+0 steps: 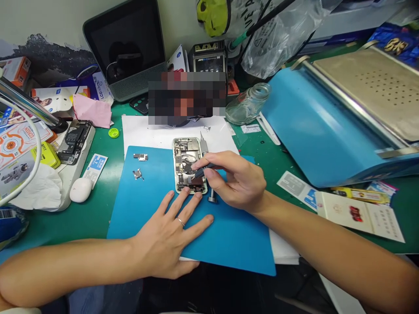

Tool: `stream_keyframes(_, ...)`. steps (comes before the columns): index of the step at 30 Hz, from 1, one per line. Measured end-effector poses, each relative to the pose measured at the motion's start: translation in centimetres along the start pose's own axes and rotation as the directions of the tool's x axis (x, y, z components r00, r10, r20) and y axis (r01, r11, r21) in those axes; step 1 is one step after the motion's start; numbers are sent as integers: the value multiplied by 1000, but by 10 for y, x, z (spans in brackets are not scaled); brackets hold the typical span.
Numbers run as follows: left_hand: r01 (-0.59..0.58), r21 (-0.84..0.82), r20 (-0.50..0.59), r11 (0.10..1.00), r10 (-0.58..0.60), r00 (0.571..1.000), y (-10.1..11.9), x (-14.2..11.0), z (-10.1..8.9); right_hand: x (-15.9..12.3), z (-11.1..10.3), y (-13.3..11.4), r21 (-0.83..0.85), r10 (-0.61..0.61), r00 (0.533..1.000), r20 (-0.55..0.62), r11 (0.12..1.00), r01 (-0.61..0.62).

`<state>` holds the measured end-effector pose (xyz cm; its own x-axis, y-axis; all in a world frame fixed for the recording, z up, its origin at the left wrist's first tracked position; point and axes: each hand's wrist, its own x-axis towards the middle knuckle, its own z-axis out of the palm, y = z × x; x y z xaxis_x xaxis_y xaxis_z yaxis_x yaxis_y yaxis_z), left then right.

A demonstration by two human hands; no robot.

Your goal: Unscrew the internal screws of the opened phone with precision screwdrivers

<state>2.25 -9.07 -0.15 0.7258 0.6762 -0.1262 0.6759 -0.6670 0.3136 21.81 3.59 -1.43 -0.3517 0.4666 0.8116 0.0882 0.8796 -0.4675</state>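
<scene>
An opened phone (178, 165) lies on a blue mat (147, 209), its inner parts bare. My left hand (172, 229) rests flat with fingers spread, the fingertips touching the phone's lower edge. In my right hand (237, 179), thumb and fingers pinch dark tweezers (200, 172), their tip over the lower part of the phone. A screwdriver (203, 145) lies along the phone's right side, partly hidden by my right hand. Left of the phone sit two small metal parts, a plate (140, 157) and a bracket (138, 174).
A glass jar (247, 104) stands behind the mat, beside a blurred-out patch. Another opened phone (76, 140) and a white earbud case (81, 190) are at left. A blue machine with a metal plate (373, 87) occupies the right, with a cigarette box (347, 211) before it.
</scene>
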Motion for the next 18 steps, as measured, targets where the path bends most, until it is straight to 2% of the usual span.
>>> stream_keyframes(18,-4,-6,-2,1000,4,1000,1,1,-1,0,1,-2,14,-41,996,81,999,40)
